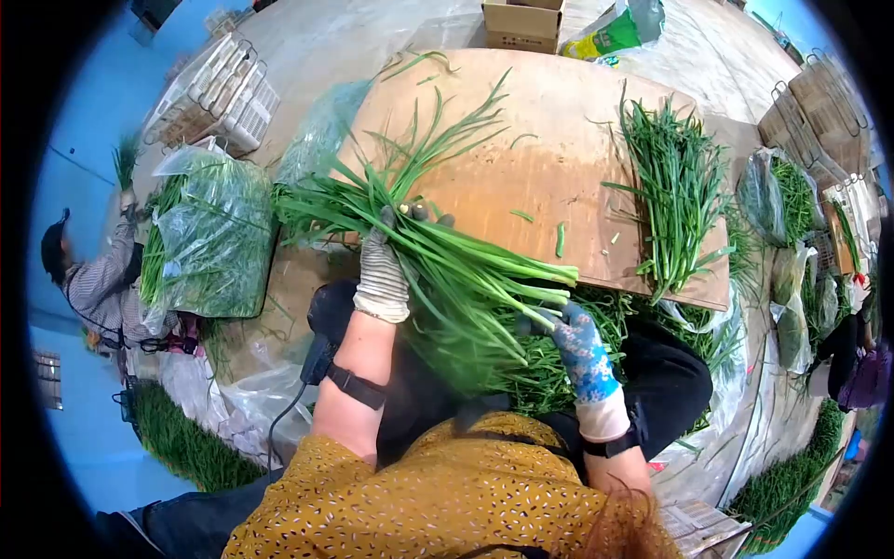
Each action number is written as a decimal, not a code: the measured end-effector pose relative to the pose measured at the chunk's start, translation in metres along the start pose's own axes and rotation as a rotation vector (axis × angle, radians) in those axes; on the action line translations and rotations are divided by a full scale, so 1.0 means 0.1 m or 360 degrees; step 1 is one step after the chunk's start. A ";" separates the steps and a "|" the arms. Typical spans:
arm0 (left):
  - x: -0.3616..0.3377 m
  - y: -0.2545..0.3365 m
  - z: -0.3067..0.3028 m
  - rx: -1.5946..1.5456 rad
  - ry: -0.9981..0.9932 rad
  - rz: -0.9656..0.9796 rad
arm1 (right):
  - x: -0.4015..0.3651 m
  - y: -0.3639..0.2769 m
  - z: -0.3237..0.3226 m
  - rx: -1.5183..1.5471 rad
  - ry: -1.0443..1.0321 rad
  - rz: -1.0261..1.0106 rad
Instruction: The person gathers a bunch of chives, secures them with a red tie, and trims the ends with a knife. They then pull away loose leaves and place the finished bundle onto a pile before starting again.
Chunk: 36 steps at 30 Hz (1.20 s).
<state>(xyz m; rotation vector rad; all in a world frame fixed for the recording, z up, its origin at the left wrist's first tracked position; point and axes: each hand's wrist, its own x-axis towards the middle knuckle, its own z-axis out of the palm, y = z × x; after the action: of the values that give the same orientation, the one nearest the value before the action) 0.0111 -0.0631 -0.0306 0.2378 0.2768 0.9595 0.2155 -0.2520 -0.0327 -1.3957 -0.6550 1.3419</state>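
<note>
My left hand (384,252), in a grey and white striped glove, is closed around a bunch of garlic chives (447,247). The leaves fan out to the upper left, and the pale stem ends point right. At those ends is my right hand (579,347), in a blue floral glove, with its fingers closed on a chive stalk (520,307). Some hanging leaves below the bunch are smeared by motion. Under my hands, between my legs, lies a heap of loose chives (545,377).
A wooden board (540,121) in front holds a pile of chives (672,186) on its right and leaf scraps. To the left stands a plastic-wrapped chive bundle (219,233), with a person (107,279) beyond it. White crates (219,98) and a cardboard box (523,26) stand farther back.
</note>
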 end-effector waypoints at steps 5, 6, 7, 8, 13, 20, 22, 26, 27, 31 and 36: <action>0.05 0.00 0.07 0.0191 -0.0019 0.0019 | -0.06 0.01 0.03 0.0420 0.0068 0.0018; 0.05 -0.02 0.06 0.0173 0.0181 -0.0009 | -0.12 -0.08 -0.01 0.0280 0.0042 0.0013; 0.05 -0.04 0.04 0.0150 0.0382 -0.0038 | -0.11 0.02 -0.09 0.0367 0.0120 -0.0049; 0.04 -0.06 0.02 0.0122 0.0581 -0.0065 | -0.10 0.12 -0.15 0.0449 0.0197 -0.0111; 0.17 -0.04 -0.21 0.0035 0.0918 0.0071 | -0.04 0.29 -0.51 0.1188 0.0416 -0.0033; 0.09 -0.09 -0.12 0.0043 0.0685 0.0031 | 0.14 0.32 -0.09 0.0158 -0.0120 -0.0357; 0.05 -0.10 -0.06 0.0085 0.0468 -0.0014 | 0.12 0.29 0.03 0.0134 -0.0216 -0.0336; -0.02 -0.08 0.03 0.0212 0.0234 -0.0011 | 0.03 0.44 0.13 0.0404 -0.0026 -0.0201; -0.02 -0.08 0.02 0.0200 0.0280 -0.0009 | -0.06 0.28 0.14 0.0295 -0.0044 -0.0252; -0.02 -0.02 -0.02 0.0170 0.0300 -0.0054 | -0.33 0.13 -0.09 0.0573 0.0111 -0.0299; 0.09 0.01 -0.14 0.0100 0.1085 0.0155 | -0.73 0.09 -0.72 0.0838 0.0414 -0.0247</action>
<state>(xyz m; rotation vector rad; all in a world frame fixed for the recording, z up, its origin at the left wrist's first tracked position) 0.0106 -0.0538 -0.0441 -0.0287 0.9271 1.1088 0.2647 -0.3425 -0.0269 -1.0399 -0.2060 1.0819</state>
